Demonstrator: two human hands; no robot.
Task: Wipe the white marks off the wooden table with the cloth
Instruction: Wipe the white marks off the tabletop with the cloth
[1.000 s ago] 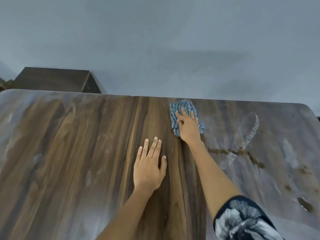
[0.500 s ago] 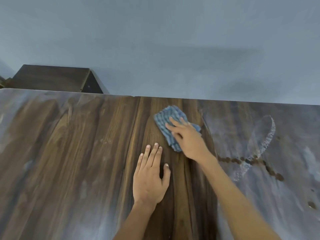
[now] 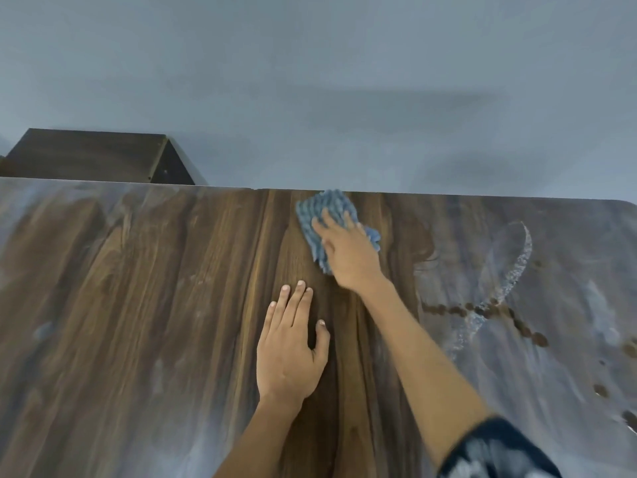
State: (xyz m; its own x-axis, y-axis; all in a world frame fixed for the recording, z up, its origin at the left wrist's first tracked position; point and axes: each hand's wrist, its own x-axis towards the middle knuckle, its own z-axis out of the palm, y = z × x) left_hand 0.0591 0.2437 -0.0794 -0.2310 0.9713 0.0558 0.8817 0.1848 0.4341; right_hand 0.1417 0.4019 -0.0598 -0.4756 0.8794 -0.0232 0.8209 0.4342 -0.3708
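A blue ribbed cloth (image 3: pixel 325 210) lies flat on the wooden table (image 3: pixel 179 305) close to its far edge. My right hand (image 3: pixel 348 255) presses on the cloth with straight fingers and covers its near part. My left hand (image 3: pixel 291 346) rests flat on the bare wood nearer to me, fingers straight and together. White powdery marks (image 3: pixel 513 267) smear the table's right side, with a curved streak and a line of dark spots. Fainter white haze (image 3: pixel 44 215) covers the far left part. The strip around my hands shows dark, clean wood.
A dark wooden cabinet (image 3: pixel 93 157) stands behind the table's far left edge. A plain grey wall (image 3: pixel 344 81) rises just beyond the far edge. The table's rounded far right corner (image 3: pixel 620 203) is in view.
My right hand has pushed the cloth away from me, from just beyond my left fingertips up to the table's far edge. My left hand has stayed flat in the same spot.
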